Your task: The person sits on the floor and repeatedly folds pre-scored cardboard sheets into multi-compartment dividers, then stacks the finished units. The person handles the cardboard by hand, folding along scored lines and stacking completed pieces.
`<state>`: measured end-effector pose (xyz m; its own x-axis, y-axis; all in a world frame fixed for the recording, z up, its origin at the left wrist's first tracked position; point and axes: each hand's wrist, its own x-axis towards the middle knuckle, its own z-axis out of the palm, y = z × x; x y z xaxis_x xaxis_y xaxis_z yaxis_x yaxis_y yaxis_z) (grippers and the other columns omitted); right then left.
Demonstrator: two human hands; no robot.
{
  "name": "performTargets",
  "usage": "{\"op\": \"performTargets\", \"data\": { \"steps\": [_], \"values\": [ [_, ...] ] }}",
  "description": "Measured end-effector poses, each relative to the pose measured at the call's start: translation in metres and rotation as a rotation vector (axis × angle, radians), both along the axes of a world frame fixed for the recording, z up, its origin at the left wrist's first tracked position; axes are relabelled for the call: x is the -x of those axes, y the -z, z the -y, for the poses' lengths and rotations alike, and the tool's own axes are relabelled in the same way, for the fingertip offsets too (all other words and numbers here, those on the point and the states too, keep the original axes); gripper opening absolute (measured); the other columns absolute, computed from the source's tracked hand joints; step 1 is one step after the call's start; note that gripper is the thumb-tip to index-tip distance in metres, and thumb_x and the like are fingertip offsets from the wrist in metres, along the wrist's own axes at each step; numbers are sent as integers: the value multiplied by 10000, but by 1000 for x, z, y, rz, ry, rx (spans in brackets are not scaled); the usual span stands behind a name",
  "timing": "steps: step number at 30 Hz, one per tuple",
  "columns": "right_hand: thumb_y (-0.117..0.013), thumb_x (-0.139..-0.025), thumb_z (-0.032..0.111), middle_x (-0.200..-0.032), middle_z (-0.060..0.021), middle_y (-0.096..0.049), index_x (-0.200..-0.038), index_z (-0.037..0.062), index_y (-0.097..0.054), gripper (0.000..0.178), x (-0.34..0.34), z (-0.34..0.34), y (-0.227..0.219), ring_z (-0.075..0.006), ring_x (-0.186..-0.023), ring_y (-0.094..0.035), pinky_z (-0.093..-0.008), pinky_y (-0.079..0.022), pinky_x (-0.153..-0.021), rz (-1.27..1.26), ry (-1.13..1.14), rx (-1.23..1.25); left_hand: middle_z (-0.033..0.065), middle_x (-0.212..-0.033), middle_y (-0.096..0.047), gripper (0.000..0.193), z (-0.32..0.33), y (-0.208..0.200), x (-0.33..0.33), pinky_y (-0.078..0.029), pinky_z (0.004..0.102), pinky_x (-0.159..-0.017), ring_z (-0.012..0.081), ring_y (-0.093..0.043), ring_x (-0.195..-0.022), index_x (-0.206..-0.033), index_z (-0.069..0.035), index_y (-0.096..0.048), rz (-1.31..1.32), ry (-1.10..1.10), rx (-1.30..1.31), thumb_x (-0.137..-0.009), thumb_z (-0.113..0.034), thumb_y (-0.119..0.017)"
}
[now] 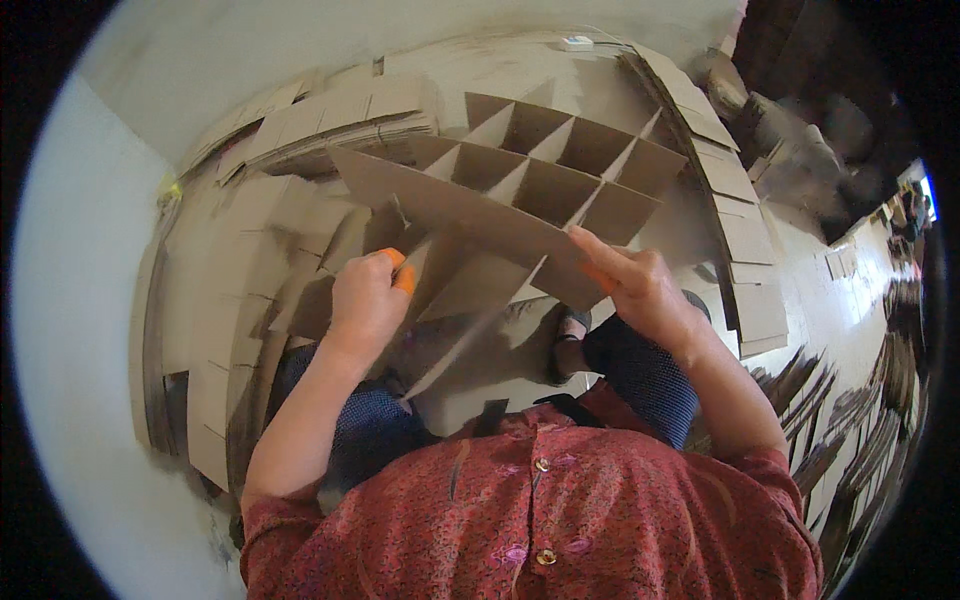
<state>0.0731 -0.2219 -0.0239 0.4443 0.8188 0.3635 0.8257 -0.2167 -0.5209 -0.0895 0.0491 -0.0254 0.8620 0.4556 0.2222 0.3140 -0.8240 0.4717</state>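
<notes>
In front of me a cardboard divider grid (450, 198) is held up at a tilt, its crossed strips forming several open cells. My right hand (648, 295) is closed on the near right corner of the grid, thumb on top. My left hand (362, 302) is closed at the grid's near left side, around the edge of a cardboard strip (437, 268) that is partly blurred. Orange covers sit on fingertips of both hands. Nearer to my lap, another thin strip edge slants down between my knees; how it joins the grid is hard to make out.
Stacks of flat slotted cardboard (340, 125) lie at the far left, and more stacks (215, 350) run along my left by the wall. A long row of cardboard pieces (745, 235) stretches along the right. Upright bundles (850, 440) stand at the lower right.
</notes>
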Motion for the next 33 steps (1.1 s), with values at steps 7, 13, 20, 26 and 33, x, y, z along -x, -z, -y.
{"op": "performTargets", "data": {
  "steps": [7, 13, 20, 26, 33],
  "values": [
    [-563, -812, -71, -857, -197, -653, -1340, 114, -503, 562, -1, 2, 0, -363, -674, -623, -399, -512, -630, 93, -28, 58, 214, -785, -627, 109, 16, 10, -1, -489, 467, -656, 398, -616, -744, -784, -7, -635, 9, 101, 3, -766, -113, -652],
    [-556, -797, -86, -882, -234, -650, -1353, 101, -487, 590, -19, 5, 0, -349, -727, -647, -391, -520, -656, 74, 35, 1, 184, -750, -639, 133, 12, 3, -6, -495, 442, -648, 373, -621, -724, -832, -16, -659, -17, 113, -30, -815, -148, -648],
    [-580, -786, -72, -886, -224, -643, -1325, 53, -498, 559, -9, 9, 3, -377, -707, -641, -393, -527, -642, 137, 8, -4, 127, -842, -639, 206, 26, -6, -8, -499, 404, -654, 324, -622, -769, -907, -45, -673, 118, 141, -281, -791, -211, -709],
    [-559, -792, -63, -795, -191, -624, -1331, 51, -486, 556, -7, 4, 4, -341, -618, -617, -392, -508, -568, 181, 13, -2, 128, -804, -625, 186, 75, 5, -14, -500, 405, -639, 330, -621, -736, -902, -50, -680, 17, 364, -210, -778, -186, -707],
    [-561, -774, -75, -795, -186, -623, -1337, 56, -483, 584, -19, 10, 14, -354, -642, -618, -396, -507, -585, 130, -60, -16, 163, -796, -649, 104, 67, 12, -15, -490, 394, -597, 344, -626, -688, -838, -24, -683, 32, 350, -62, -777, -109, -683]
  ]
}}
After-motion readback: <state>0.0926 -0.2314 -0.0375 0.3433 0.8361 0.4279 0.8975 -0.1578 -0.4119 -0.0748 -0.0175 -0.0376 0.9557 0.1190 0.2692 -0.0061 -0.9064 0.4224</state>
